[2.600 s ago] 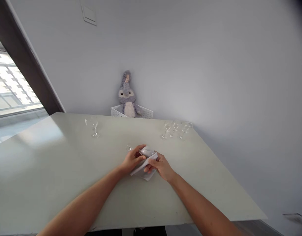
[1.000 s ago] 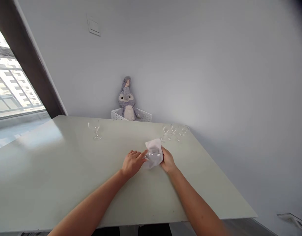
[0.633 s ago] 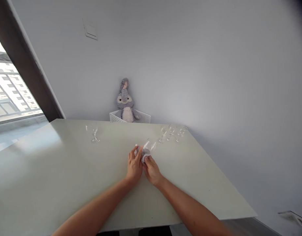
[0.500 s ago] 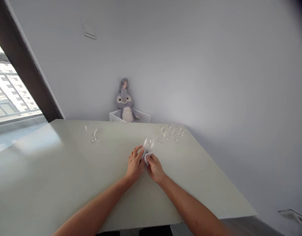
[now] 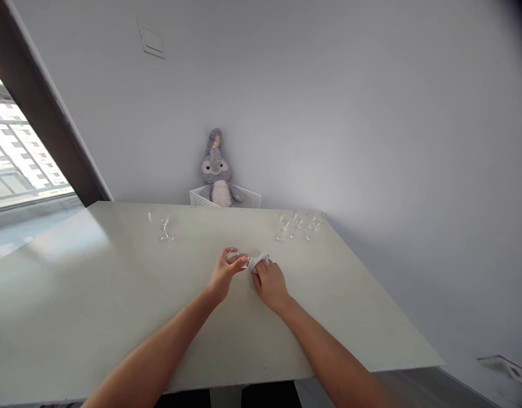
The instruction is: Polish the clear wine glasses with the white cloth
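"Two hands are hovering close together; what is the left hand (image 5: 222,273) doing?"

"It is curling, partly open, thumb and fingers gripping the bowl of a wine glass (image 5: 234,256) whose stem is pointing sideways toward the right hand (image 5: 272,285)."

"And that right one?"

"Its fingers are closing on a bunched white cloth (image 5: 258,262) around the stem end."

"Anything farther out?"

"Three stemmed glasses (image 5: 297,222) are standing on the table (image 5: 349,317) beyond the right hand, and another glass (image 5: 164,225) beyond the left hand, off to its left."

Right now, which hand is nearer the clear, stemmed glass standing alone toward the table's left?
Left. The left hand is in front and to the right of the glass; the right hand, gripping a white cloth, is farther right.
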A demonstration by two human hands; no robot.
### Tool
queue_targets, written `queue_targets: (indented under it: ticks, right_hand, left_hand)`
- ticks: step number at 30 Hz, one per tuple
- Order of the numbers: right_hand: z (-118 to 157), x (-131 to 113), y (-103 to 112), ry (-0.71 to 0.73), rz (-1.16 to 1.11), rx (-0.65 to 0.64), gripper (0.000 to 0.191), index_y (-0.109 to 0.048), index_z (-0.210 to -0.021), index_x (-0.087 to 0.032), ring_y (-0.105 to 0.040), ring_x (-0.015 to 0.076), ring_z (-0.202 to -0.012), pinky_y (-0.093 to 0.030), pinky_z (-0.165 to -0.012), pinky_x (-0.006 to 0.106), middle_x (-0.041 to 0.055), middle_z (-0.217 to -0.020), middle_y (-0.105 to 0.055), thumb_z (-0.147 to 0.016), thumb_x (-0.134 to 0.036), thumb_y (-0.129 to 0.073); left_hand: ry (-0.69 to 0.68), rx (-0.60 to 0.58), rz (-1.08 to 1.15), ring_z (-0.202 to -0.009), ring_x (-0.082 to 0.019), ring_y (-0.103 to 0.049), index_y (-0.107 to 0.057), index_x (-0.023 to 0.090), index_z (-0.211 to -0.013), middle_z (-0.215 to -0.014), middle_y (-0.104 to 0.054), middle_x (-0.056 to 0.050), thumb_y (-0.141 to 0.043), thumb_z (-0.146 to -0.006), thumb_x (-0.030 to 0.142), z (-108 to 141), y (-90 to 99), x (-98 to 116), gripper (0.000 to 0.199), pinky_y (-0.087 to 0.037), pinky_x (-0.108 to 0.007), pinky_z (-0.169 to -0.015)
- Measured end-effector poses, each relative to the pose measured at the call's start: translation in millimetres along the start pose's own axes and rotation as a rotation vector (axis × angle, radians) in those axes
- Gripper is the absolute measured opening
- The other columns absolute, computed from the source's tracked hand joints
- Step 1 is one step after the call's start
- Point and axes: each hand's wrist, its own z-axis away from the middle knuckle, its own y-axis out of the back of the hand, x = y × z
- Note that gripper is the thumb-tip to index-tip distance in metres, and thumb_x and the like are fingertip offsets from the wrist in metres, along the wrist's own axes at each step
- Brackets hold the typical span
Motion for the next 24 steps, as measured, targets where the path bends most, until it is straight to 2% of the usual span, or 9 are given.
queue_targets:
  ticks: [2, 4, 8, 11, 14, 17, 20, 22, 24]
  right_hand:
    - [1.3, -1.0, 1.4, 0.156, 0.270, 0.105, 0.021, -0.058, -0.095, -0.017, -0.047, 0.0233, -0.085, -0.033, -0.075, 0.037, 0.0106, -0.089, -0.059, -0.083, -0.016, -0.041]
    - [2.2, 0.8, 4.3, 0.239, 0.357, 0.154, 0.023, -0.059, -0.094, -0.019, -0.046, 0.0226, -0.085, -0.032, -0.076, 0.037, 0.0096, -0.091, -0.059, -0.085, -0.016, -0.039]
    - [2.0, 9.2, 9.4, 0.213, 0.272, 0.259, 0.024, -0.060, -0.095, -0.019, -0.047, 0.0220, -0.088, -0.036, -0.076, 0.036, 0.0094, -0.096, -0.059, -0.086, -0.019, -0.037]
    - [1.1, 12.7, 5.9, 0.212, 0.165, 0.223, 0.027, -0.056, -0.106, -0.019, -0.046, 0.0248, -0.100, -0.039, -0.080, 0.038, 0.0112, -0.110, -0.055, -0.085, -0.022, -0.039]
    - [-0.1, 11.5, -2.9, 0.100, -0.023, 0.144, 0.040, -0.044, -0.122, -0.020, -0.045, 0.0248, -0.107, -0.041, -0.083, 0.039, 0.0112, -0.125, -0.046, -0.083, -0.022, -0.039]
    - [-1.3, 9.3, -8.6, -0.121, -0.352, 0.099, 0.049, -0.039, -0.128, -0.023, -0.054, 0.0209, -0.095, -0.044, -0.080, 0.034, 0.0057, -0.111, -0.057, -0.079, -0.019, -0.040]
    - [-2.9, 8.7, -9.6, -0.242, -0.656, 0.102, 0.049, -0.041, -0.126, -0.025, -0.055, 0.0190, -0.093, -0.043, -0.080, 0.029, 0.0014, -0.109, -0.058, -0.077, -0.021, -0.044]
    - [-4.6, 9.6, -10.6, -0.286, -0.733, 0.135, 0.044, -0.046, -0.120, -0.025, -0.054, 0.0186, -0.091, -0.043, -0.078, 0.028, 0.0012, -0.105, -0.059, -0.077, -0.024, -0.047]
    - [-6.0, 11.0, -13.1, -0.335, -0.722, 0.140, 0.030, -0.054, -0.105, -0.021, -0.054, 0.0180, -0.081, -0.043, -0.071, 0.028, 0.0019, -0.090, -0.061, -0.078, -0.030, -0.048]
  left_hand:
    - [0.010, 0.050, 0.089, -0.087, -0.017, -0.060, -0.043, 0.018, -0.096, -0.094, -0.062, -0.008, -0.064, -0.070, 0.038, 1.9, -5.5, -3.1, 0.039, -0.048, -0.034, -0.078]
    - [0.018, 0.075, 0.150, -0.084, -0.015, -0.061, -0.043, 0.018, -0.088, -0.089, -0.061, -0.007, -0.062, -0.072, 0.040, 2.8, -8.3, -5.0, 0.034, -0.049, -0.033, -0.077]
    - [-0.048, 0.196, 0.159, -0.079, -0.014, -0.062, -0.040, 0.019, -0.090, -0.088, -0.060, -0.005, -0.064, -0.071, 0.036, 0.7, -5.7, -4.3, 0.036, -0.050, -0.035, -0.079]
    - [-0.142, 0.253, 0.137, -0.082, -0.015, -0.062, -0.036, 0.021, -0.097, -0.095, -0.059, -0.006, -0.064, -0.071, 0.034, 1.4, -3.9, -0.3, 0.041, -0.049, -0.039, -0.081]
    - [-0.244, 0.184, 0.081, -0.087, -0.018, -0.062, -0.032, 0.023, -0.100, -0.104, -0.057, -0.007, -0.064, -0.071, 0.033, 9.2, -8.8, 3.8, 0.045, -0.048, -0.041, -0.082]
    - [-0.371, 0.071, -0.021, -0.093, -0.020, -0.060, -0.031, 0.025, -0.102, -0.108, -0.054, -0.007, -0.069, -0.065, 0.027, 20.2, -17.1, 4.5, 0.053, -0.048, -0.040, -0.083]
    - [-0.513, -0.009, -0.141, -0.097, -0.021, -0.058, -0.032, 0.025, -0.104, -0.110, -0.052, -0.008, -0.070, -0.064, 0.024, 26.9, -22.0, 0.5, 0.056, -0.048, -0.040, -0.083]
    - [-0.583, -0.024, -0.195, -0.097, -0.021, -0.057, -0.031, 0.024, -0.105, -0.111, -0.052, -0.009, -0.069, -0.065, 0.024, 27.3, -22.7, -2.8, 0.055, -0.047, -0.041, -0.083]
    - [-0.622, 0.001, -0.228, -0.097, -0.020, -0.057, -0.031, 0.024, -0.107, -0.112, -0.051, -0.009, -0.068, -0.067, 0.023, 25.1, -21.3, -4.1, 0.054, -0.048, -0.041, -0.083]
